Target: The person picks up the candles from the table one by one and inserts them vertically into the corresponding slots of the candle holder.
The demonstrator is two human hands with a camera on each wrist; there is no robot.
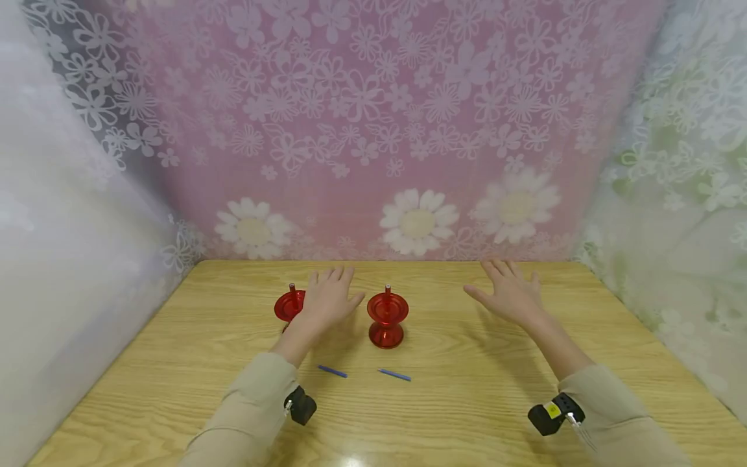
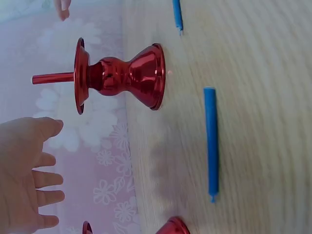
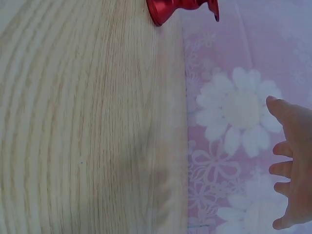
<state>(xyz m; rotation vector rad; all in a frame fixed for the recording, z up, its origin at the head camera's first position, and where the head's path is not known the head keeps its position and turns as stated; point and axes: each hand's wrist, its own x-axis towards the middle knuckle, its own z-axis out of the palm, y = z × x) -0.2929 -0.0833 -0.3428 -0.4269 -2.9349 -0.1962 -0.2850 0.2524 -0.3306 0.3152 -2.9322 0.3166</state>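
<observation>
Two shiny red candle holders stand upright on the wooden table. The right candle holder (image 1: 388, 310) shows whole in the head view; my left hand and forearm partly cover the left candle holder (image 1: 287, 306). My left hand (image 1: 328, 299) hovers between the two, fingers spread and holding nothing. Over the table's right side my right hand (image 1: 511, 293) is also spread, with nothing in it. In front of the holders lie two thin blue candles, a left candle (image 1: 332, 371) and a right candle (image 1: 394, 375). In the left wrist view, one blue candle (image 2: 211, 141) shows its wick.
The light wooden table (image 1: 455, 415) meets a pink flowered curtain (image 1: 373, 130) at its back edge. Pale sheets hang along both sides, the right sheet (image 1: 688, 214) with green and white flowers. A black camera is strapped on each wrist.
</observation>
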